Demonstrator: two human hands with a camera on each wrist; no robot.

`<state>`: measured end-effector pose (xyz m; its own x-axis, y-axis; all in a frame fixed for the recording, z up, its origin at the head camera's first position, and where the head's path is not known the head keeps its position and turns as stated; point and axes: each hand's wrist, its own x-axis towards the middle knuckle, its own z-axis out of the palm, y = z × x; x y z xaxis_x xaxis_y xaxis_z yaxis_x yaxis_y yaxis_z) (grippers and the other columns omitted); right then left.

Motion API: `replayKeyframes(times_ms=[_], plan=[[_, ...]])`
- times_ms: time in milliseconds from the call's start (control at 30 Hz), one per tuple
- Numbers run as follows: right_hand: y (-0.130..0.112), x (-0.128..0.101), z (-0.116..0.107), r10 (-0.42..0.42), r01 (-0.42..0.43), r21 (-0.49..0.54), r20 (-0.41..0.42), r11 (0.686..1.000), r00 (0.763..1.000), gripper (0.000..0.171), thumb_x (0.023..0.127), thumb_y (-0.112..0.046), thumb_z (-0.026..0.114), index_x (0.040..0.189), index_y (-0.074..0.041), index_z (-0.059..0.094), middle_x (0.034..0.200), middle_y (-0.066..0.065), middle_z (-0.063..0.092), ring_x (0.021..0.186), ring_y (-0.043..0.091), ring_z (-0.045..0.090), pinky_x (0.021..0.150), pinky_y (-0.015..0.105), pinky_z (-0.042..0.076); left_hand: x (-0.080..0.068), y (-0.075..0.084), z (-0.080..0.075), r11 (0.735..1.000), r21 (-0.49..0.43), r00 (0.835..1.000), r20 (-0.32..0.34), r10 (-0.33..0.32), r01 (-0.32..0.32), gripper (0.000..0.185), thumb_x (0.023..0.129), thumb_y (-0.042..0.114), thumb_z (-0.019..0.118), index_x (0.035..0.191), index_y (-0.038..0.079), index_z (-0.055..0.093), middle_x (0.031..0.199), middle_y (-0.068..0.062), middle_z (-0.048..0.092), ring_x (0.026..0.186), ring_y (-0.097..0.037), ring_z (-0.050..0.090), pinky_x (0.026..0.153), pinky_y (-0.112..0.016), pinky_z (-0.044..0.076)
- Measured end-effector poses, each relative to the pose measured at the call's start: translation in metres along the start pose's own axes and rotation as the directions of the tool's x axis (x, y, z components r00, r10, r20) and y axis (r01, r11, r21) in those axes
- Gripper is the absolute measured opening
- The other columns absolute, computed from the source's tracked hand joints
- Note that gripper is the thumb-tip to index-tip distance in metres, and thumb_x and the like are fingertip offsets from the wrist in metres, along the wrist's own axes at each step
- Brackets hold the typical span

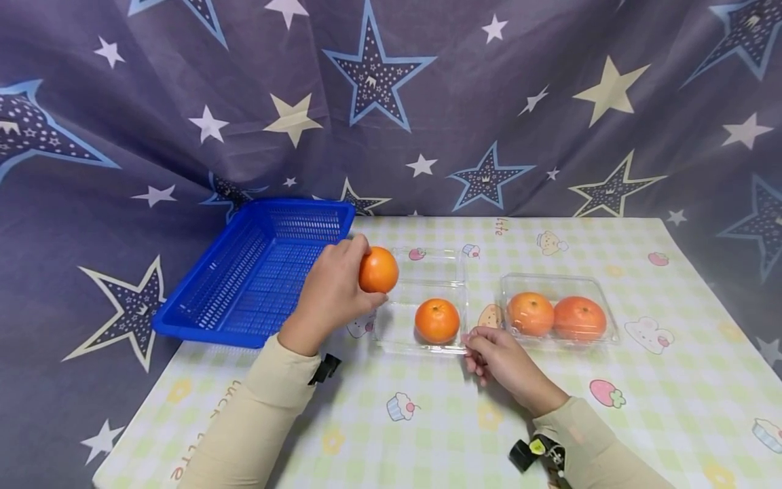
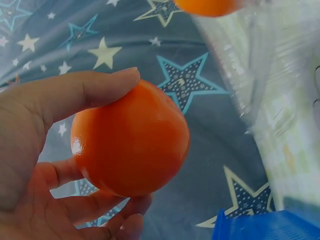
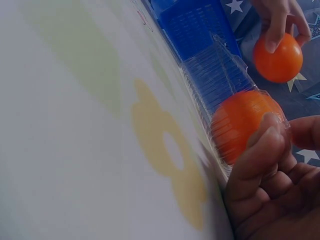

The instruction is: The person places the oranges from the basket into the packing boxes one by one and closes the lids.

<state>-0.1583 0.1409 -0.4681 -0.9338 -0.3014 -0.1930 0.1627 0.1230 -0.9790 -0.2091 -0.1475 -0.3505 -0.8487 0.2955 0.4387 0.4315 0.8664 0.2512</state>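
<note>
The left hand (image 1: 332,292) holds an orange (image 1: 378,269) in a closed grip, thumb on top and fingers curled beneath, raised above the tabletop (image 1: 440,421) between the blue basket (image 1: 256,272) and the open clear tray (image 1: 427,272). The right hand (image 1: 504,360) rests on the tabletop with its curled fingers (image 3: 265,150) pinching the near corner of that tray, in which a second orange (image 1: 436,320) sits. A second clear tray (image 1: 601,309), just to the right, contains two more oranges (image 1: 554,316) touching side by side.
</note>
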Motion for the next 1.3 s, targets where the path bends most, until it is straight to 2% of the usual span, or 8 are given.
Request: replayKeyframes(times_ms=[300, 633, 900, 1300], plan=[[0.0, -0.001, -0.001, -0.005, 0.005, 0.007, -0.002, 1.0, 1.0, 0.028, 0.105, -0.02, 0.054, 0.09, 0.004, 0.055, 0.068, 0.007, 0.056, 0.058, 0.015, 0.05, 0.049, 0.026, 0.048, -0.004, 0.003, 0.02, 0.998, 0.006, 0.996, 0.07, 0.063, -0.063, 0.067, 0.065, 0.036, 0.098, 0.111, 0.013, 0.054, 0.104, -0.01, 0.067, 0.092, -0.032, 0.059, 0.079, -0.045, 0.048], [0.0, 0.0, -0.002, -0.002, 0.002, 0.006, -0.004, 1.0, 1.0, 0.029, 0.105, -0.021, 0.055, 0.089, 0.003, 0.055, 0.068, 0.006, 0.056, 0.058, 0.015, 0.05, 0.049, 0.026, 0.047, -0.01, 0.005, 0.037, 0.998, 0.0, 0.993, 0.097, 0.067, -0.067, 0.07, 0.067, 0.039, 0.097, 0.115, 0.014, 0.054, 0.106, -0.01, 0.066, 0.092, -0.031, 0.058, 0.081, -0.044, 0.048], [0.001, 0.0, -0.002, -0.008, 0.008, 0.009, 0.007, 1.0, 1.0, 0.028, 0.105, -0.02, 0.055, 0.089, 0.003, 0.056, 0.068, 0.006, 0.057, 0.058, 0.014, 0.05, 0.049, 0.025, 0.048, -0.013, 0.009, 0.044, 0.998, -0.002, 0.985, 0.163, 0.063, -0.064, 0.067, 0.07, 0.038, 0.094, 0.119, 0.015, 0.054, 0.113, -0.01, 0.067, 0.094, -0.03, 0.058, 0.083, -0.043, 0.051], [0.0, 0.0, -0.001, -0.012, 0.012, 0.004, 0.009, 1.0, 1.0, 0.029, 0.105, -0.02, 0.055, 0.09, 0.005, 0.055, 0.068, 0.006, 0.057, 0.057, 0.014, 0.05, 0.049, 0.025, 0.047, -0.014, 0.012, 0.053, 0.994, -0.027, 0.982, 0.156, 0.106, -0.103, 0.058, 0.064, 0.027, 0.094, 0.106, 0.017, 0.057, 0.102, -0.003, 0.069, 0.089, -0.026, 0.056, 0.082, -0.038, 0.05]])
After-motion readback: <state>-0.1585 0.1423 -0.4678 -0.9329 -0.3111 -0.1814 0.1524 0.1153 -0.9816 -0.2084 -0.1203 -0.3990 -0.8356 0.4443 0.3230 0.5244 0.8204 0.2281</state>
